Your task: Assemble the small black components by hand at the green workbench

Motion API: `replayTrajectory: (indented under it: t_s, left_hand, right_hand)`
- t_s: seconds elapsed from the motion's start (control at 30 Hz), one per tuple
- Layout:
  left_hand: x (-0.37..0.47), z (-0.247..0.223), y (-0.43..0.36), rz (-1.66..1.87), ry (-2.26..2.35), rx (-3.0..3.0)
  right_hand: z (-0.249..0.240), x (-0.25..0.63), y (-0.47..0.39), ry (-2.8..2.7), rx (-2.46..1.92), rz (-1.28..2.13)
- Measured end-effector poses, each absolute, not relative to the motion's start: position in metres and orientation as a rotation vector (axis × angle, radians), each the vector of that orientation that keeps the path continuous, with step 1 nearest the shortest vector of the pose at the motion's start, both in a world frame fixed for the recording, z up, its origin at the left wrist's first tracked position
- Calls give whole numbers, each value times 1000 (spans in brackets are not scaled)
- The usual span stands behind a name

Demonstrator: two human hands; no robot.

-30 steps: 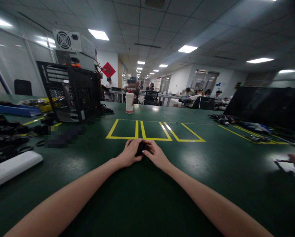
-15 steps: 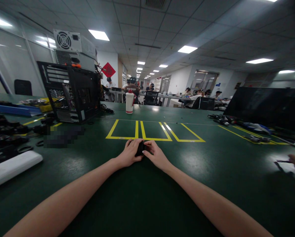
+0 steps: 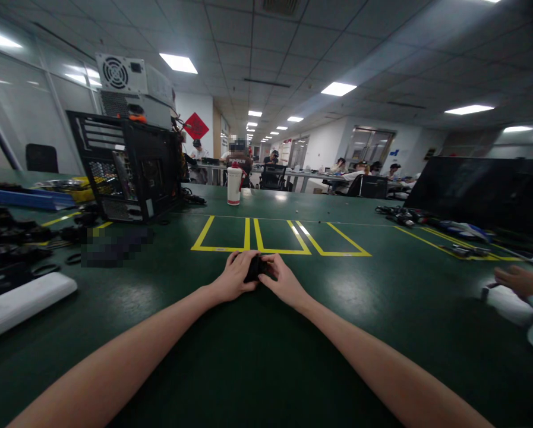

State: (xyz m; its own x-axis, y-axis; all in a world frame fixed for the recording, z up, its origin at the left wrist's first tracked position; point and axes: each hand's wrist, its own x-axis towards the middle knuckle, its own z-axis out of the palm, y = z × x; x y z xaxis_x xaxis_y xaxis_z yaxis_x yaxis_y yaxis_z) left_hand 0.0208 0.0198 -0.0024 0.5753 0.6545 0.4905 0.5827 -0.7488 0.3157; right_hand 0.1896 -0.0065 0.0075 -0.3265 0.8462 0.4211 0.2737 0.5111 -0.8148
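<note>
A small black object (image 3: 252, 271) sits between the two hands, low over the bench (image 3: 266, 351) or on it; I cannot tell which. The left hand (image 3: 236, 276) has its grip clamped on the object, fingers over the top and thumb at the near side. The right hand (image 3: 286, 282) brings thumb and fingertips to the object's right side; whether its grip is tight, I cannot tell. Just beyond the grip lie yellow tape outlines (image 3: 224, 249), and farther beyond stands a white cup (image 3: 233, 189). Well left of the grip are a black computer case (image 3: 153, 169) and, nearer, a long white object (image 3: 32, 302). Well to the right are bundled cables (image 3: 397, 215) and a co-worker's hand (image 3: 518, 280).
</note>
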Motion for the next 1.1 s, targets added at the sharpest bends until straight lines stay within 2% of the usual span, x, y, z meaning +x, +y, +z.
replayTrajectory:
  t_s: [0.3, 0.53, 1.1]
  left_hand:
    - [23, 0, 20, 904, 1063, 2648]
    - [9, 2, 37, 865, 1262, 2390]
    - [-3, -7, 61, 844, 1226, 2190]
  right_hand:
    - [6, 190, -4, -1880, -1037, 749]
    - [7, 199, -10, -1972, -1182, 661]
    - [1, 206, -1, -1956, -1292, 572]
